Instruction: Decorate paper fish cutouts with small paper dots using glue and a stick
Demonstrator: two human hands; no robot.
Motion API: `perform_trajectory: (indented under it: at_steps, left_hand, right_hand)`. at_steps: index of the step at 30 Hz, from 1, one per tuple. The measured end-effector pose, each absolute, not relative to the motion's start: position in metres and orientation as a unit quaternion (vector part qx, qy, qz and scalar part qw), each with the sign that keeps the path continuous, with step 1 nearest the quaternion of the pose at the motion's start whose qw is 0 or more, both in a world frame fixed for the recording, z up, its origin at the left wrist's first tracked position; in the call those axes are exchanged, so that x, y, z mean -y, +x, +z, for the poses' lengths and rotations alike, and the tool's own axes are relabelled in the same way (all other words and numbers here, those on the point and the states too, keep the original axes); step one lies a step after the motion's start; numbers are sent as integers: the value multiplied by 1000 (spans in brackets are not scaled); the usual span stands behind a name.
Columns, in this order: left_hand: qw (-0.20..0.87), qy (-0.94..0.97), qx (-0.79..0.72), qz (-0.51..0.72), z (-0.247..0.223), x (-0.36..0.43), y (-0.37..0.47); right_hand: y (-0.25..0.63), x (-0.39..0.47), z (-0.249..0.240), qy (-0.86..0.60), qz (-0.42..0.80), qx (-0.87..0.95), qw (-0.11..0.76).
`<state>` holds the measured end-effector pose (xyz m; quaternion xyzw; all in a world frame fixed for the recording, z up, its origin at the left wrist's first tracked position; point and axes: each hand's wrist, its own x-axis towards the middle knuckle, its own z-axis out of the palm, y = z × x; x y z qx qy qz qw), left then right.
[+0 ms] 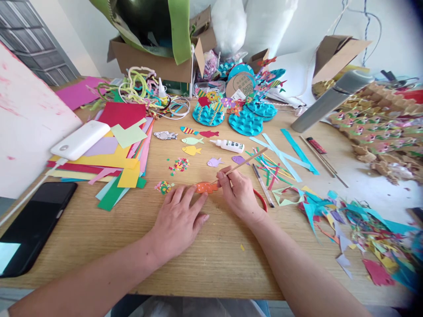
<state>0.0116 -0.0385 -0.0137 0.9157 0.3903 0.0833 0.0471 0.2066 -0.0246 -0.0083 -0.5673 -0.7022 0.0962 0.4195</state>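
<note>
The orange paper fish (pixel 207 188) lies flat on the surface (pixel 211 268), between my two hands, with pale dots on its body. The fingers of my left hand (pixel 178 218) are a little spread, and their tips rest at the left end of the fish. With the fingers of my right hand (pixel 239 193) I am pinching a thin wooden stick (pixel 247 162), its lower tip at the tail side of the fish. Whether this tip really touches the paper, I cannot tell.

For good work, I think, the left fingertips should press only lightly, so that the paper neither slides nor bends. The stick is better guided with small movements, because a strong push could crease the tail. I should also mind the near confetti pile (pixel 164 187), which lies just beside my left fingers: a careless sweep could scatter its bits. The glue bottle (pixel 231 146) lies farther away, on its side.
</note>
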Motion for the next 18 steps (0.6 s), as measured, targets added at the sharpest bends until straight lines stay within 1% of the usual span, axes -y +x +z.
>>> perform_trajectory:
  at_steps: [5, 11, 15, 18]
  left_hand:
    - [47, 915, -391, 84, -13, 38, 12]
    - [44, 916, -388, 89, -13, 38, 12]
    - [44, 916, -389, 87, -13, 38, 12]
    - [45, 917, -389, 82, -13, 38, 12]
  right_hand:
    - [207, 25, -8, -566, 95, 687, 445]
    - [208, 24, -10, -570, 97, 695, 427]
    - [206, 26, -7, -568, 93, 679, 455]
    - [203, 27, -6, -554, 98, 693, 452]
